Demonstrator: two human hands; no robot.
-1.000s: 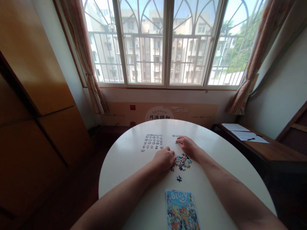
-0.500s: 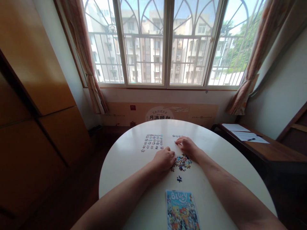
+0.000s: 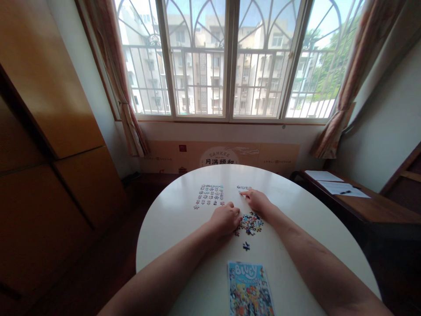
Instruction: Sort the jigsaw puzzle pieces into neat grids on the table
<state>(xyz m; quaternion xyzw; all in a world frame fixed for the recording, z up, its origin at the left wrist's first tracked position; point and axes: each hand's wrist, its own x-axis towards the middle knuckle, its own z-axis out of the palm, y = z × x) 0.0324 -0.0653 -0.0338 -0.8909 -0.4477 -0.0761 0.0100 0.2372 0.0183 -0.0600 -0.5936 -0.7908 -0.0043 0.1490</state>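
Small puzzle pieces stand in rows [image 3: 210,193] at the left back of a round white table [image 3: 164,219]. A shorter row of pieces [image 3: 243,188] lies further right. My right hand [image 3: 258,201] has its index finger stretched out onto a small piece just below that short row. Beside the colourful heap of pieces [image 3: 251,223] rests my left hand [image 3: 226,218], its fingers curled at the heap's left edge; what they hold, if anything, is hidden. A single dark blue piece [image 3: 246,246] lies nearer, above the Bluey picture sheet [image 3: 251,289].
On the right, a wooden side table [image 3: 388,208] bears papers [image 3: 344,189] and a dark object. A tall wooden cabinet [image 3: 66,109] stands at the left. Behind the round table are a printed box panel [image 3: 269,153], curtains and a barred window.
My right hand's fingers have gone from a pinch to a pointing shape, with the index fingertip down on a piece. My left hand has stayed in place.
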